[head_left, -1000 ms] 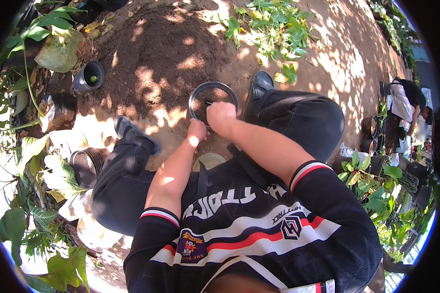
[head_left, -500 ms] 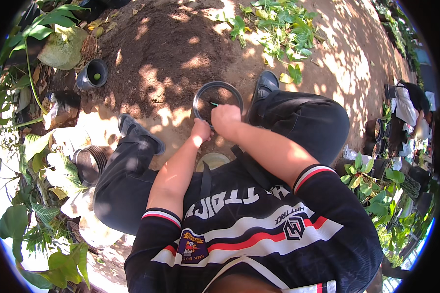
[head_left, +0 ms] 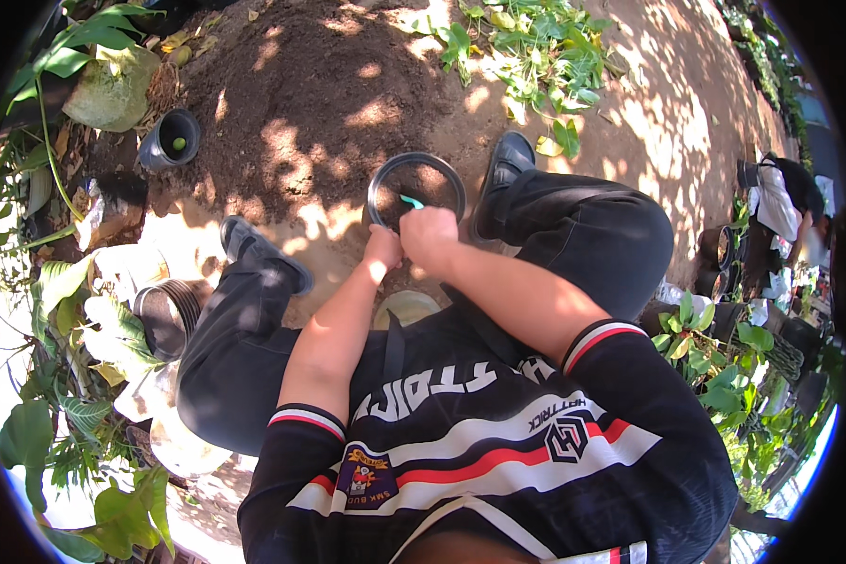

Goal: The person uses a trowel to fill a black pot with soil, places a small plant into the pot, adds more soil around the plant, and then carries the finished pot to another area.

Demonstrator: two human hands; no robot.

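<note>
Between my legs stands a round black plant pot (head_left: 460, 180) with dark soil showing inside. My left hand (head_left: 383, 247) is closed on the near left side of its rim. Right beside it, my right hand (head_left: 429, 233) is a fist at the near rim. A thin teal-green tool (head_left: 411, 201) sticks out of that fist over the soil in the pot. The rest of the tool is hidden by the hand, so its kind does not show.
A heap of dark soil (head_left: 301, 103) spreads ahead. Beyond it lie cut green leaves (head_left: 555, 66). At left are a black pot (head_left: 171, 141) with a green round thing inside and a stack of pots (head_left: 167, 318). A person (head_left: 794, 202) is at the far right.
More of the teal-green tool shows above my right fist, which has shifted slightly left and nearer to me. My left hand stays at the rim. The whole view has drifted slightly.
</note>
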